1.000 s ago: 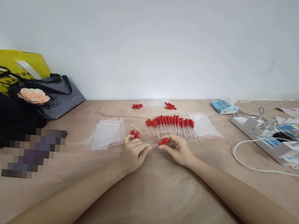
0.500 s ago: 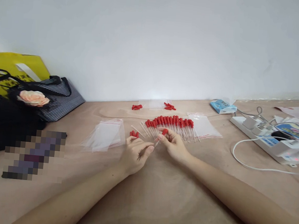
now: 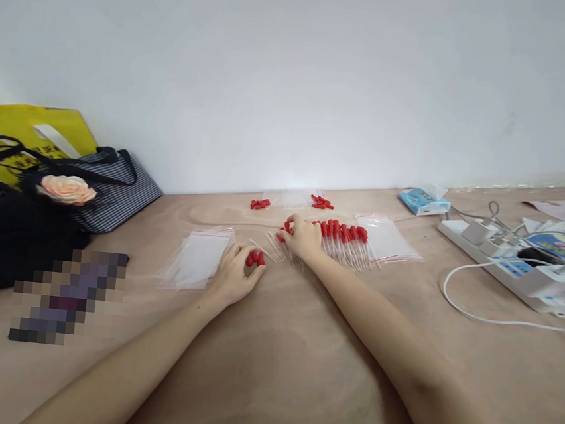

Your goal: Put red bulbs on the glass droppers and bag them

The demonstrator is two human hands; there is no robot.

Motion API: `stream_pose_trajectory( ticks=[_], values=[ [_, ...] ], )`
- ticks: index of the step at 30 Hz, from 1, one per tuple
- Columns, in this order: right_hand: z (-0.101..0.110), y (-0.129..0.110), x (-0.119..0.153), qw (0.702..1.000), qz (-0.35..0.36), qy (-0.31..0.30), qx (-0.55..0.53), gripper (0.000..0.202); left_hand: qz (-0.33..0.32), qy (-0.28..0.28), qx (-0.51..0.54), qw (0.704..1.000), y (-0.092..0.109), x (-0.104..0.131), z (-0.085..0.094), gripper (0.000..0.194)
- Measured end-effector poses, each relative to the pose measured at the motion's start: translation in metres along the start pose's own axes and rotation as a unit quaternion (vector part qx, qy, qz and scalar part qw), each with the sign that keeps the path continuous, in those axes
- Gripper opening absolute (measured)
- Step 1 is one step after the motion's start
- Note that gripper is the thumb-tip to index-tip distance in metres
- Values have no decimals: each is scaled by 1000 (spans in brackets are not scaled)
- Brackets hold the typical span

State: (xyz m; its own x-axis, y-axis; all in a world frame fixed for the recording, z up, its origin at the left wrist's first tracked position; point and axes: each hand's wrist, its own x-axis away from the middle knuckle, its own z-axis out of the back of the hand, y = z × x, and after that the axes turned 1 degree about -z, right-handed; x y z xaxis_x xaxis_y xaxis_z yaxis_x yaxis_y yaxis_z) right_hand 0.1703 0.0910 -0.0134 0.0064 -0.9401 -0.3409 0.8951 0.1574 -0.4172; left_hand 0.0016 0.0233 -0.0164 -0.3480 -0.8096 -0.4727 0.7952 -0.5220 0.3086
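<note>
Droppers with red rubber bulbs and thin clear tubes lie side by side in a row on the cloth-covered table. My right hand is at the row's left end, fingers bent and closed around a dropper's red bulb; the hand hides part of the row. Further left, my left hand rests by a few loose red rubber bulbs, its thumb and fingers apart around them. A few bare clear tubes lie between the two hands. Clear zip bags are stacked beside my left hand.
More zip bags lie right of the row. Small piles of red bulbs sit at the back with a bag of tubes. A power strip with cables, a blue tissue pack and bags flank the work area.
My hands were together holding a dropper with a red bulb; now they are apart. The right has carried it to the row, and the left has moved down-left to the loose bulbs.
</note>
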Motion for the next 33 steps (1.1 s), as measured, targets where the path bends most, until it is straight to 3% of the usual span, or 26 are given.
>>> stream_pose_trajectory(
  ticks=[6,12,25,29,33],
  values=[
    [5,-1,8,999,17,-2,30,33,1,-29,36,999,-1,-4,-1,13],
    [14,-18,25,990,103,-84,49,19,-19,-54,65,996,-7,-6,-2,19],
    [12,-43,33,979,31,-165,115,20,-20,-48,117,992,-12,-5,-7,30],
    [22,-37,39,977,29,-173,123,20,-10,-29,109,994,-15,-5,-10,27],
    [46,-9,57,977,47,-167,127,19,18,1,103,995,-18,-5,-12,31]
  ],
)
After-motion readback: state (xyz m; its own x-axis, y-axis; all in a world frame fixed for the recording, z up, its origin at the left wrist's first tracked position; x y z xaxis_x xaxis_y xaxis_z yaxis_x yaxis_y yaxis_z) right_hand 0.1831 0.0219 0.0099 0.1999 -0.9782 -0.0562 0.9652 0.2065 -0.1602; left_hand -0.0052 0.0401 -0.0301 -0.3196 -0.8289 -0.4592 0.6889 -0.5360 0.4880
